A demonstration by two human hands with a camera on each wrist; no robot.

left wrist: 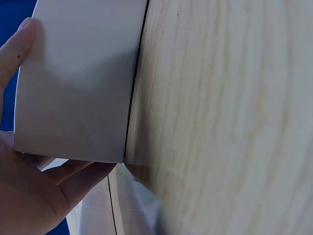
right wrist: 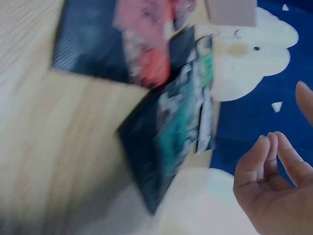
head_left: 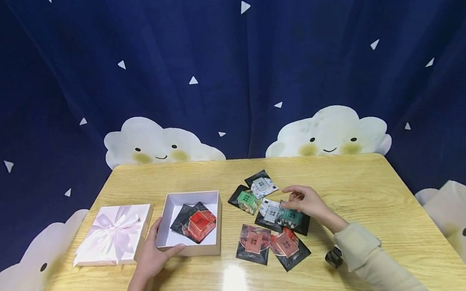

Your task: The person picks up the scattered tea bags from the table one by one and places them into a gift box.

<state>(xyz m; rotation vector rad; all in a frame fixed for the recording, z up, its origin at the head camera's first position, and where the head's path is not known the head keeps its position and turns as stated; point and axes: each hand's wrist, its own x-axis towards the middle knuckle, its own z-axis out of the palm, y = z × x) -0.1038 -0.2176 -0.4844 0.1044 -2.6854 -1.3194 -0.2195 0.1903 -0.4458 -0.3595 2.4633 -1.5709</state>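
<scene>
Head view: left hand (head_left: 153, 256) grips the near left corner of the open white box (head_left: 170, 203) on the table (head_left: 368, 188); a red packet (head_left: 200, 222) lies inside. Right of the box, right hand (head_left: 308, 202) hovers with loosely curled fingers over a teal packet (head_left: 289, 216), grip unclear.

Left wrist view: fingers (left wrist: 73, 171) wrap the box wall (left wrist: 78, 83).

Right wrist view: blurred; right hand (right wrist: 274, 191) relaxed, apart from the teal packet (right wrist: 181, 132).

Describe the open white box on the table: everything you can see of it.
The open box is square and shallow, apparently white card with pale tan outer walls. It sits lidless and flat on the wooden table, right of the ribboned lid. Inside lie overlapping packets, dark ones under a red one. The left hand holds its near left corner, thumb against the front wall.
</scene>
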